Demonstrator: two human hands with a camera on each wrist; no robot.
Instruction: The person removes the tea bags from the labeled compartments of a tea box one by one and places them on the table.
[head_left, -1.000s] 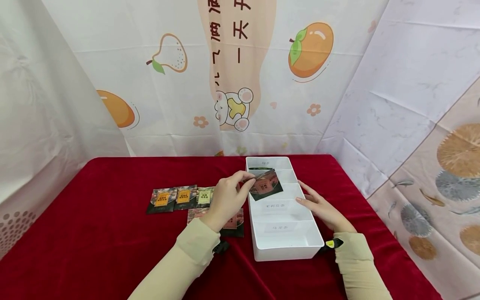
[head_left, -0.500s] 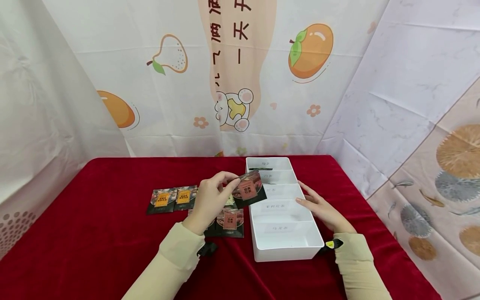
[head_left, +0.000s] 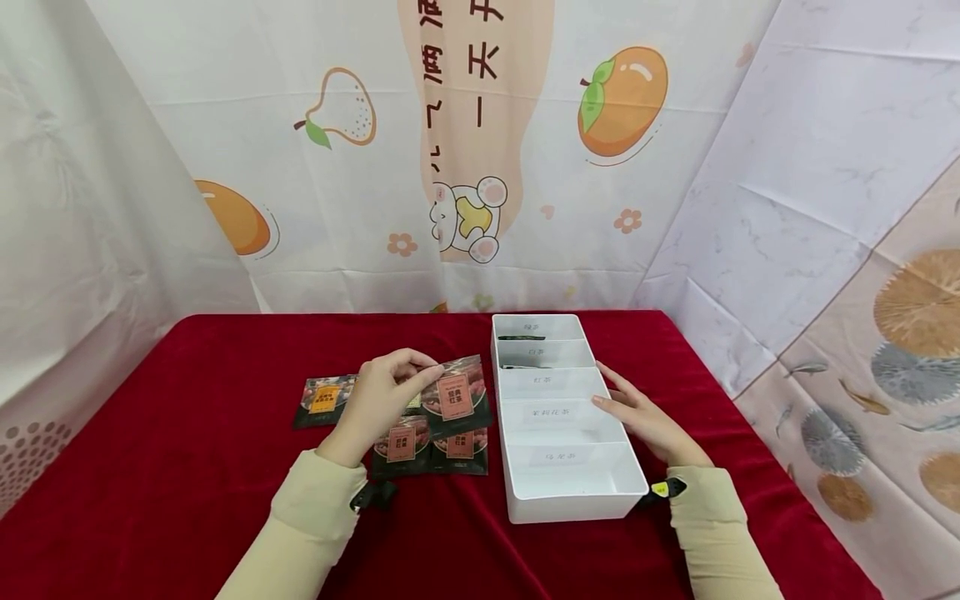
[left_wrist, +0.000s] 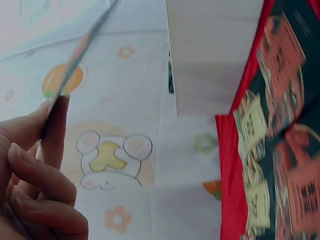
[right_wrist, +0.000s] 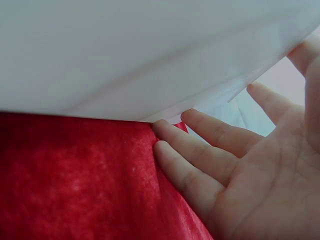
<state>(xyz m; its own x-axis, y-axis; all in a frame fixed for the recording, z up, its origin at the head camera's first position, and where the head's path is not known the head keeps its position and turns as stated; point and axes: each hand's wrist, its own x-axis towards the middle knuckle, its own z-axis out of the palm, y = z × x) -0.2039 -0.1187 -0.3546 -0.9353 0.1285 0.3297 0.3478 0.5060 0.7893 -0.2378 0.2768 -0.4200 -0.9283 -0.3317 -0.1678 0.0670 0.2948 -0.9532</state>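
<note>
My left hand (head_left: 378,404) pinches a dark tea sachet (head_left: 455,396) with a red label by its upper left corner. The sachet appears edge-on (left_wrist: 76,60) in the left wrist view. It overlaps several similar sachets on the cloth, among them a red-labelled sachet (head_left: 401,446) and a yellow-labelled sachet (head_left: 324,402); the hand hides others. My right hand (head_left: 648,425) rests with extended fingers at the right side of a white divided box (head_left: 577,508). Its fingertips (right_wrist: 187,116) lie along the box's lower edge in the right wrist view.
Labelled compartments run in a row down the box; dark sachet edges (head_left: 521,337) show in the two far ones. Red cloth (head_left: 187,467) covers the table. A printed white curtain (head_left: 337,208) hangs behind it.
My left hand has carried the sachet leftward from over the box to above the sachets on the cloth, turning its label toward the head camera. The right hand and the box stay put.
</note>
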